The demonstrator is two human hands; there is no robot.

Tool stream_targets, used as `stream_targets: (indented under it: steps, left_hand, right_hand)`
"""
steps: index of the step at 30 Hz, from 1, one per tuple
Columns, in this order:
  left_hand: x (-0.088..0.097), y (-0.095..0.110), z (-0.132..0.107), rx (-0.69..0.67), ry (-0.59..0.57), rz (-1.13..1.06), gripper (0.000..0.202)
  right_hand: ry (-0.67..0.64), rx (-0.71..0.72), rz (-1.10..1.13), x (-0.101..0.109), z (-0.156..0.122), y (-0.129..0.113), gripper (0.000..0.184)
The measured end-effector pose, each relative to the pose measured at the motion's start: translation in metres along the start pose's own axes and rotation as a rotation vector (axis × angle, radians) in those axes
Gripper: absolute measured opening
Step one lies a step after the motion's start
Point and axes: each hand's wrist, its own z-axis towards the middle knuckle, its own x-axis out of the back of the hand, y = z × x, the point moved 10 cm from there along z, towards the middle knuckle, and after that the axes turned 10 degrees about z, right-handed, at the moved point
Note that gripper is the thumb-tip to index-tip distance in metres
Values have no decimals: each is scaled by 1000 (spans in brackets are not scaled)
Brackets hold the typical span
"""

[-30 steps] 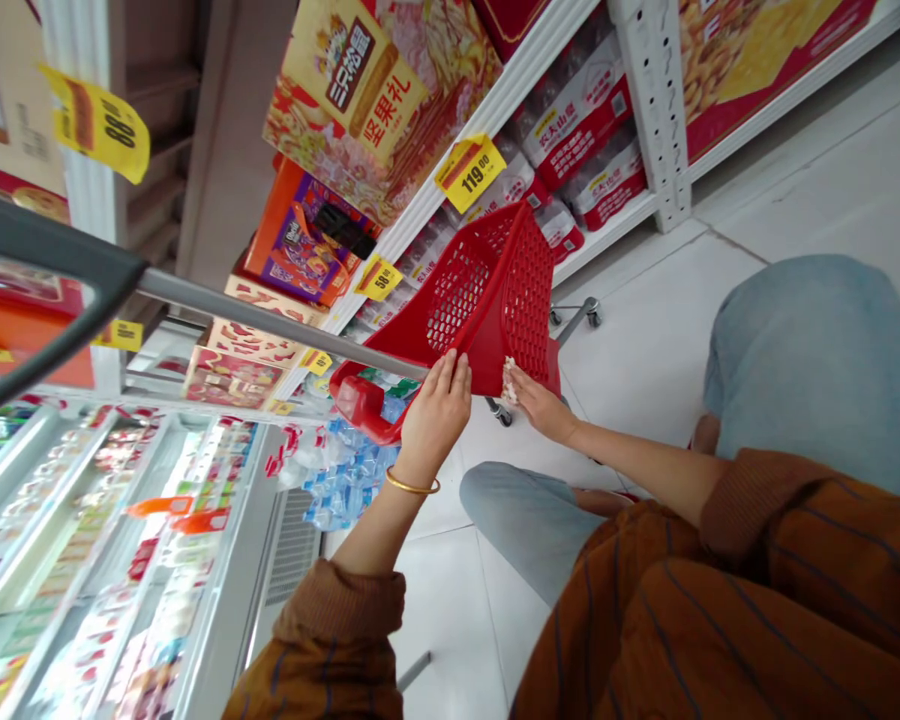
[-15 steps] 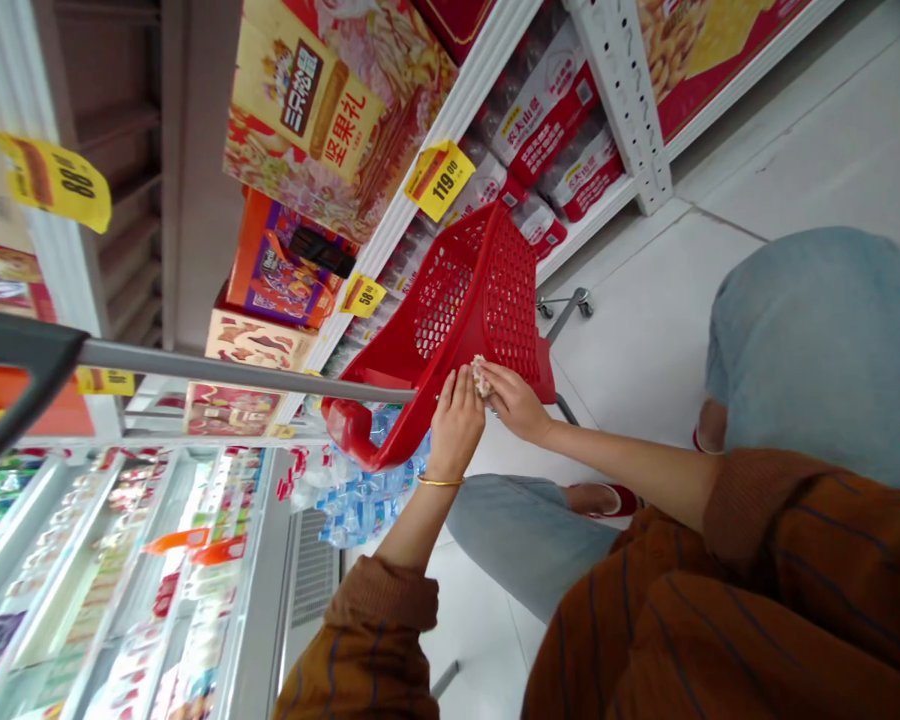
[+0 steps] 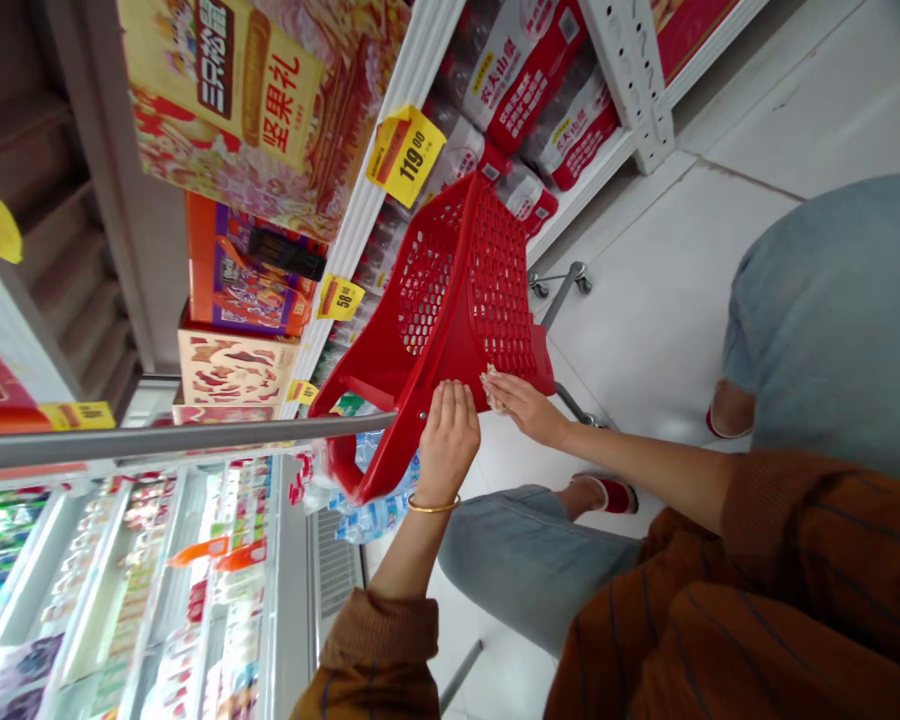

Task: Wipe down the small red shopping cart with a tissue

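Note:
In the head view my right hand (image 3: 532,410) pinches a small, crumpled off-white piece (image 3: 493,388) with its thumb and fingers. What the piece is made of I cannot make out. Beside it, my left hand (image 3: 451,435), with a gold bangle (image 3: 433,505) at the wrist, has its fingers pressed together and bent. Its thumb and palm side are hidden, so anything held there does not show. Both hands are in front of the near wall of a red shopping basket cart (image 3: 499,290). Whether the left fingertips touch that wall is unclear.
A grey handle bar (image 3: 195,437) runs left from the cart. Shelves with gift boxes (image 3: 270,110), yellow price tags (image 3: 406,155) and packs of bottled water (image 3: 525,75) stand beyond it. A chilled display (image 3: 157,580) is at lower left, pale floor tiles (image 3: 645,290) at right.
My hands have drawn apart; the off-white piece stays in my right hand and my left hand has moved off it. The view has shifted, and the shelves stand further left and nearer.

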Motion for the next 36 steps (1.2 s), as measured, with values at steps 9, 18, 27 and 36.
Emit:
stream_targets:
  steps: [9, 18, 27, 36]
  left_hand:
    - [0, -2, 2, 27, -38, -59, 42]
    - [-5, 15, 25, -26, -104, -72, 43]
    - [-25, 38, 41, -60, -144, -128, 43]
    - [-34, 39, 39, -96, -128, -145, 42]
  right_hand:
    - [-72, -13, -34, 9, -24, 27, 43]
    - [42, -115, -27, 32, -2, 21, 31]
    - [142, -173, 15, 26, 15, 20, 46]
    - [46, -86, -17, 3, -15, 37, 57]
